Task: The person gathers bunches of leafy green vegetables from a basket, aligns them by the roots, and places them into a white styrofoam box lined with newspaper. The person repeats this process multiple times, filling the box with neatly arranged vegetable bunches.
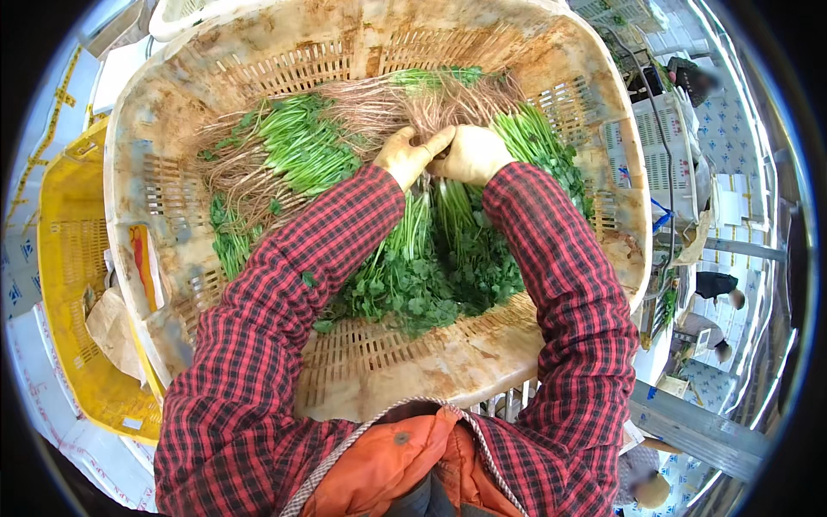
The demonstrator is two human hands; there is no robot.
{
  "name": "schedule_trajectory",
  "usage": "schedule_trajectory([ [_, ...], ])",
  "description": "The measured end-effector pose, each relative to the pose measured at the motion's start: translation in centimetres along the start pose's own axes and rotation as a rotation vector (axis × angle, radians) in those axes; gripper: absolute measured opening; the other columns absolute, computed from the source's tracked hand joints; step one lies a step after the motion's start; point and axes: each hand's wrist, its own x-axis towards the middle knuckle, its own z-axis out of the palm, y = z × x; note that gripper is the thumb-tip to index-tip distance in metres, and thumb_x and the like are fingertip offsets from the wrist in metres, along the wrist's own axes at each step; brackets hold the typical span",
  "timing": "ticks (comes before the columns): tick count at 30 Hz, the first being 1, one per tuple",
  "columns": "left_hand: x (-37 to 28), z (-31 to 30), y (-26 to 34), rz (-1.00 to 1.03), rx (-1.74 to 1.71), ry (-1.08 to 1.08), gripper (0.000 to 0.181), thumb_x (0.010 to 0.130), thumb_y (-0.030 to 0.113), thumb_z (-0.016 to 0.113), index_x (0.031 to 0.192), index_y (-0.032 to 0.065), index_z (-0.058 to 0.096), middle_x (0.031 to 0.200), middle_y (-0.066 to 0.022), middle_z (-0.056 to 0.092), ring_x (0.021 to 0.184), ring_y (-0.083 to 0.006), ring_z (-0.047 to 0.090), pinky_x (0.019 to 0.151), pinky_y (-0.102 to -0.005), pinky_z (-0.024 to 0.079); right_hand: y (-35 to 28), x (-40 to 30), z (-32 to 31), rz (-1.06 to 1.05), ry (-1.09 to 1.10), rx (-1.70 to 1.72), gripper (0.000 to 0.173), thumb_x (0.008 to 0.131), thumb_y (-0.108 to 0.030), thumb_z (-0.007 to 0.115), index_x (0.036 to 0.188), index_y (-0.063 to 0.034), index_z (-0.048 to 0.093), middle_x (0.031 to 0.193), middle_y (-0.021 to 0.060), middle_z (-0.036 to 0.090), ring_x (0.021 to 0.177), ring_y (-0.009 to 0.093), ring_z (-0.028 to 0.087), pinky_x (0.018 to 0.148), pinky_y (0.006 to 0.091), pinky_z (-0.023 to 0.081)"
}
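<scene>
Both my hands are inside a large, stained plastic basket [362, 39], over bunches of fresh coriander. My left hand [407, 156] and my right hand [475, 155] meet at the thumbs and grip the root end of a coriander bunch [413, 232]. Its green stems and leaves [407, 284] spread below my hands, towards me. Fine brown roots [433, 110] fan out on the far side of my fingers. Left of my hands lies another coriander bunch [303, 142], its pale stems side by side. More coriander [543, 142] lies by the basket's right wall. My fingertips are partly hidden.
A yellow plastic crate [71, 258] holding brown paper [116, 329] stands left of the basket. White crates [659, 155] are stacked at the right, near a metal beam [698, 420]. Several people are further off at the right, including a person in dark clothing [714, 284].
</scene>
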Motion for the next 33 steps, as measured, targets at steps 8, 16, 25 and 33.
schedule_trajectory([
  [8, -2.6, -2.2, 1.2, -0.078, 0.358, 0.211, 0.089, 0.071, 0.051, 0.079, 0.123, -0.0145, 0.05, 0.118, -0.0271, 0.062, 0.109, -0.0339, 0.061, 0.099, -0.038, 0.047, -2.4, -5.8, -2.6, -0.142, 0.002, 0.273, 0.052, 0.081, -0.043, 0.071, 0.111, -0.0002, 0.068, 0.098, 0.0198, 0.07, 0.096, 0.03, 0.067, 0.089, 0.0386, 0.052],
  [16, -1.3, -2.5, -0.9, 0.039, 0.184, 0.038, 0.097, 0.074, 0.058, 0.073, 0.134, -0.0118, 0.043, 0.132, -0.0283, 0.053, 0.123, -0.0337, 0.053, 0.107, -0.0364, 0.04, 3.2, -3.8, -0.6, 0.17, -0.036, 0.591, 0.12, 0.069, -0.074, 0.068, 0.148, 0.0059, 0.025, 0.149, 0.028, 0.034, 0.138, 0.036, 0.036, 0.114, 0.0416, 0.031],
  [25, -3.2, -0.7, 1.9, -0.165, -0.811, -0.199, 0.083, 0.083, 0.05, 0.07, 0.145, 0.0034, 0.039, 0.153, -0.0171, 0.033, 0.142, -0.0303, 0.028, 0.116, -0.0476, 0.022, -1.7, -3.2, -1.3, 0.127, -0.172, 0.176, 0.112, 0.051, -0.069, 0.083, 0.126, 0.008, 0.051, 0.115, 0.0242, 0.064, 0.107, 0.036, 0.063, 0.095, 0.0396, 0.05],
  [33, -6.2, -3.4, 5.6, 0.32, 0.343, -0.507, 0.072, 0.082, 0.048, 0.072, 0.136, 0.0038, 0.052, 0.135, -0.0139, 0.056, 0.124, -0.0287, 0.052, 0.108, -0.0394, 0.038, 0.6, -2.3, 0.2, -0.005, 0.045, 0.446, 0.052, 0.07, -0.038, 0.08, 0.106, -0.0016, 0.071, 0.095, 0.018, 0.072, 0.084, 0.026, 0.07, 0.079, 0.0362, 0.054],
])
